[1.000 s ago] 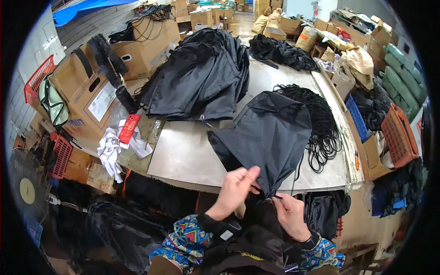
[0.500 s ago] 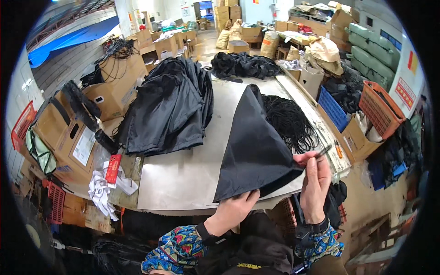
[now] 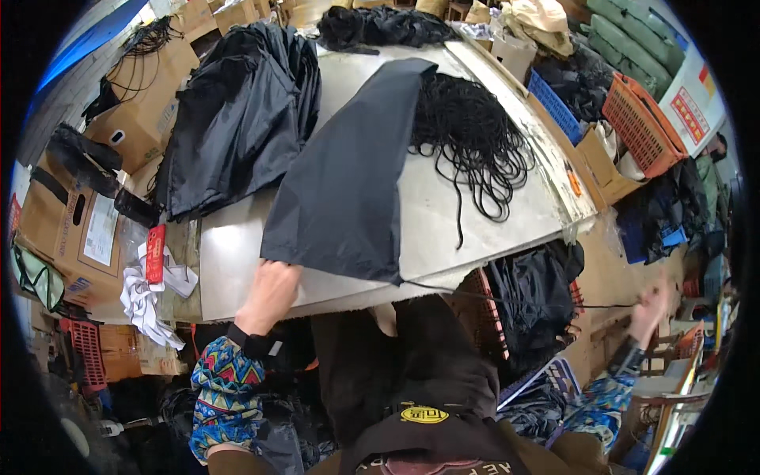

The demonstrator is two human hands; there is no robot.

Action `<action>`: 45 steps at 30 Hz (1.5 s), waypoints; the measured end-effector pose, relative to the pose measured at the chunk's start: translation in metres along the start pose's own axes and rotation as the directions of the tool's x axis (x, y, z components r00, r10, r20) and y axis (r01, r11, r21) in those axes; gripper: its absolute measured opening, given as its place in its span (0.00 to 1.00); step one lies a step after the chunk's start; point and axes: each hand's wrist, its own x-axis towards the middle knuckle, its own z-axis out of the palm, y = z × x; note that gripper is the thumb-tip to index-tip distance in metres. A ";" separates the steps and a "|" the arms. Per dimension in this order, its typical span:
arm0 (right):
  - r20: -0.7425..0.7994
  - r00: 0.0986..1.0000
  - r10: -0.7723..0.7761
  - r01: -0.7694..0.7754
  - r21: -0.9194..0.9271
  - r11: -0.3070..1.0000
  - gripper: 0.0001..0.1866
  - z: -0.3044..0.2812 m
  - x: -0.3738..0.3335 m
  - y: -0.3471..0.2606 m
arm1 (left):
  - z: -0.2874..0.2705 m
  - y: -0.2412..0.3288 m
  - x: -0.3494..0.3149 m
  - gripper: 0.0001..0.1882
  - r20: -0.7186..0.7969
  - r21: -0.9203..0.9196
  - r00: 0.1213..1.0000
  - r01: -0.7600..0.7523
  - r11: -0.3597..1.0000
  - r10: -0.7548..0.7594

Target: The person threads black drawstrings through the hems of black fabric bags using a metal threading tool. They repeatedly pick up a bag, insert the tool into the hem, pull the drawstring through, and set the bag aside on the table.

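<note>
We are facing a pale worktable (image 3: 226,269), where a black fabric bag (image 3: 340,182) is lying near the front edge, beside heaped cords (image 3: 471,131). Our left hand (image 3: 269,293) is pinching the bag's corner; our right hand (image 3: 651,310), fingers blurred, is gripping its taut drawstring (image 3: 443,289).

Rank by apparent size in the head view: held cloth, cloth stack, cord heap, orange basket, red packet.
Largest to smallest:
1. Held cloth and cloth stack: look alike, so not ranked
2. Cord heap
3. Orange basket
4. Red packet
</note>
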 end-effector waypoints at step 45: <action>0.936 0.300 0.185 0.286 -0.273 0.918 0.10 0.264 -0.292 0.063 | 0.009 0.156 0.035 0.05 -0.336 -0.918 0.856 -0.203 0.342 -0.393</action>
